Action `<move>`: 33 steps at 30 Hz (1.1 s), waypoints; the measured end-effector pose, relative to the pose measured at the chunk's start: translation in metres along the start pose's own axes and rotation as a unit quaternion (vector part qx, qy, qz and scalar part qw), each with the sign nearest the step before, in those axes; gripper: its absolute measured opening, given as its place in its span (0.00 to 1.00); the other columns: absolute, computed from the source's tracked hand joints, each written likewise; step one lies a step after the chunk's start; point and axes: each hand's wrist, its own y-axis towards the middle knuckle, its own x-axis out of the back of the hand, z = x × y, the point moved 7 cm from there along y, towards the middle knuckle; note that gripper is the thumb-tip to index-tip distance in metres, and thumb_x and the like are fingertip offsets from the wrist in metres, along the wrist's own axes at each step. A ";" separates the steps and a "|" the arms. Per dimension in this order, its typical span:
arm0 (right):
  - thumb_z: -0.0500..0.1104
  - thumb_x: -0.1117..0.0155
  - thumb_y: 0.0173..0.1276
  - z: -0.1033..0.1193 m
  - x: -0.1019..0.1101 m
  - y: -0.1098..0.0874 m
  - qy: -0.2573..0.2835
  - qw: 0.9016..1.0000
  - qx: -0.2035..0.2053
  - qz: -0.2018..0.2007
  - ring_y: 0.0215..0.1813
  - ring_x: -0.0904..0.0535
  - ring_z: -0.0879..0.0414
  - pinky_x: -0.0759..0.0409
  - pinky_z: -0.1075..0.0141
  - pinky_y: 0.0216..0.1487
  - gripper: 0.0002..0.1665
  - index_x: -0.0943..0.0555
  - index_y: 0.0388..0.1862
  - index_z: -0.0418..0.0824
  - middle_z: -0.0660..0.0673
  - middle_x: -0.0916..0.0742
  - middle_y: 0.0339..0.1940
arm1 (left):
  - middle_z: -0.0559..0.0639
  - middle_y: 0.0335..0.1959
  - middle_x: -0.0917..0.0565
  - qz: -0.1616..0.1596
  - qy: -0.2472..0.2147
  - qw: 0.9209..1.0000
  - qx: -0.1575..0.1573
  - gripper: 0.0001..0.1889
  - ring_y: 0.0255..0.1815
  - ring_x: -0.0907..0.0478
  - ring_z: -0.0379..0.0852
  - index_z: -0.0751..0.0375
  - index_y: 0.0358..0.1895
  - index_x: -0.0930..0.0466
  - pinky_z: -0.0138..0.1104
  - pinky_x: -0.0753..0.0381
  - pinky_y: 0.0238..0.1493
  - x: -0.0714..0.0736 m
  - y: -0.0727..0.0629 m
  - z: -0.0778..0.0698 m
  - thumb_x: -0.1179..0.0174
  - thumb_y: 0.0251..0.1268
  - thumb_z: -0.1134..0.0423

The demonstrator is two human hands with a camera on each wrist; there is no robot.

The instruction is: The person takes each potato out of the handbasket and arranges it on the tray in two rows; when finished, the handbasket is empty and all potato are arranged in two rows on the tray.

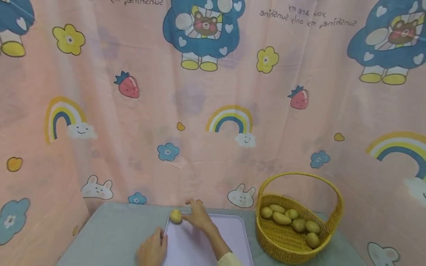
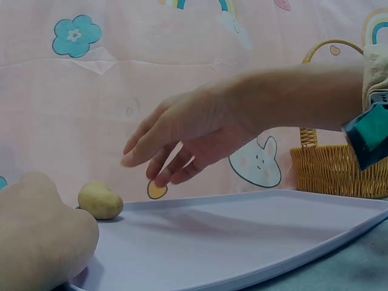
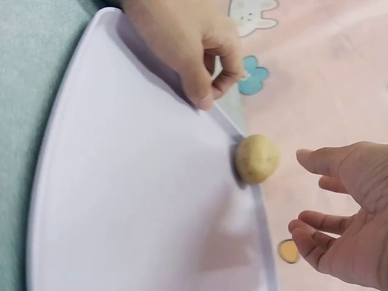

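Note:
A single potato (image 1: 176, 216) rests in the far left corner of the lilac tray (image 1: 186, 245). My left hand (image 1: 153, 248) grips the tray's left edge, its thumb over the rim and its fingers curled beside it in the right wrist view. Just right of the potato, my right hand (image 1: 198, 218) hovers above the tray with relaxed, spread fingers and holds nothing. A gap shows between the potato (image 3: 257, 159) and the right fingertips (image 3: 305, 159) in the right wrist view.
To the right of the tray stands a yellow wicker basket (image 1: 283, 254) with a tall arched handle. Several potatoes (image 1: 281, 218) lie in it. A grey-green cloth (image 1: 110, 232) covers the table, and a pink printed curtain (image 1: 149, 111) hangs behind.

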 end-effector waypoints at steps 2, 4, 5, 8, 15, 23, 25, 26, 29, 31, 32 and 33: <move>0.37 0.25 0.65 0.005 0.009 -0.003 -0.007 1.000 0.001 0.005 0.55 0.21 0.36 0.18 0.40 0.53 0.29 0.24 0.63 0.30 0.27 0.21 0.55 | 0.44 0.19 0.28 0.001 0.005 1.000 0.005 0.09 0.20 0.31 0.44 0.53 0.35 0.25 0.38 0.34 0.26 0.000 0.001 0.000 0.35 0.70 0.57; 0.38 0.26 0.66 0.011 0.020 -0.006 -0.017 1.000 0.012 0.008 0.57 0.21 0.36 0.19 0.43 0.53 0.28 0.23 0.62 0.31 0.29 0.20 0.55 | 0.44 0.19 0.28 0.002 0.010 1.000 0.010 0.09 0.21 0.32 0.44 0.54 0.36 0.24 0.38 0.34 0.27 0.000 0.001 0.000 0.35 0.70 0.57; 0.37 0.26 0.67 0.013 0.025 -0.008 -0.024 0.999 0.022 0.011 0.57 0.21 0.36 0.18 0.44 0.53 0.27 0.22 0.62 0.31 0.30 0.20 0.54 | 0.44 0.19 0.27 0.002 0.012 1.000 0.011 0.09 0.21 0.32 0.44 0.54 0.36 0.24 0.38 0.34 0.27 0.000 0.001 0.000 0.35 0.70 0.57; 0.37 0.28 0.68 0.019 0.046 -0.014 -0.047 0.998 0.051 0.006 0.54 0.20 0.39 0.18 0.48 0.51 0.23 0.20 0.60 0.32 0.34 0.19 0.50 | 0.44 0.20 0.27 0.003 0.013 1.000 0.012 0.08 0.22 0.32 0.44 0.54 0.37 0.23 0.39 0.33 0.28 -0.001 0.002 0.000 0.35 0.70 0.57; 0.37 0.31 0.71 0.025 0.103 -0.039 -0.090 0.989 0.108 -0.045 0.46 0.15 0.45 0.15 0.56 0.46 0.14 0.17 0.54 0.34 0.37 0.13 0.45 | 0.44 0.20 0.27 0.012 0.014 1.000 0.015 0.08 0.22 0.32 0.44 0.54 0.37 0.23 0.38 0.34 0.28 -0.003 0.001 0.001 0.35 0.71 0.56; 0.39 0.33 0.74 0.021 0.186 -0.073 -0.083 0.989 0.077 -0.091 0.42 0.15 0.56 0.17 0.69 0.45 0.13 0.16 0.56 0.39 0.45 0.11 0.41 | 0.44 0.21 0.26 0.019 0.013 1.000 0.021 0.08 0.22 0.31 0.44 0.54 0.39 0.23 0.38 0.33 0.28 -0.005 0.004 -0.001 0.36 0.71 0.56; 0.39 0.33 0.74 0.018 0.206 -0.079 -0.086 0.988 0.071 -0.110 0.43 0.14 0.55 0.17 0.68 0.46 0.14 0.16 0.56 0.39 0.45 0.10 0.41 | 0.44 0.21 0.26 0.022 0.010 0.999 0.023 0.08 0.23 0.31 0.44 0.55 0.39 0.23 0.39 0.32 0.29 -0.005 0.004 -0.001 0.36 0.72 0.56; 0.39 0.33 0.75 0.016 0.215 -0.082 -0.090 0.986 0.070 -0.120 0.43 0.14 0.55 0.16 0.68 0.46 0.13 0.16 0.56 0.39 0.45 0.10 0.42 | 0.44 0.21 0.26 0.022 0.011 0.999 0.025 0.08 0.23 0.31 0.44 0.54 0.39 0.23 0.39 0.32 0.29 -0.004 0.004 -0.001 0.36 0.72 0.56; 0.39 0.35 0.76 0.010 0.237 -0.088 -0.103 0.981 0.070 -0.146 0.44 0.12 0.52 0.16 0.67 0.45 0.13 0.16 0.56 0.38 0.43 0.09 0.43 | 0.44 0.21 0.26 0.020 0.011 0.999 0.024 0.08 0.22 0.31 0.44 0.53 0.38 0.23 0.38 0.33 0.28 -0.004 0.004 -0.001 0.36 0.72 0.56; 0.40 0.35 0.77 0.003 0.248 -0.090 -0.111 0.978 0.068 -0.163 0.44 0.12 0.51 0.16 0.68 0.44 0.14 0.16 0.57 0.37 0.41 0.09 0.44 | 0.44 0.21 0.26 0.019 0.012 0.999 0.024 0.08 0.22 0.31 0.44 0.53 0.37 0.24 0.38 0.33 0.28 -0.003 0.003 0.000 0.36 0.71 0.55; 0.40 0.35 0.77 -0.001 0.253 -0.091 -0.115 0.976 0.069 -0.173 0.43 0.12 0.50 0.17 0.68 0.43 0.14 0.16 0.57 0.36 0.40 0.09 0.43 | 0.44 0.20 0.27 0.017 0.012 1.000 0.023 0.08 0.22 0.31 0.44 0.52 0.37 0.24 0.38 0.34 0.28 -0.002 0.003 0.000 0.36 0.71 0.55; 0.40 0.36 0.77 -0.005 0.257 -0.091 -0.118 0.974 0.069 -0.182 0.43 0.12 0.50 0.17 0.68 0.43 0.14 0.16 0.56 0.36 0.39 0.09 0.44 | 0.44 0.20 0.27 0.014 0.012 1.000 0.022 0.09 0.22 0.32 0.44 0.52 0.37 0.25 0.38 0.34 0.27 -0.002 0.003 0.001 0.36 0.71 0.55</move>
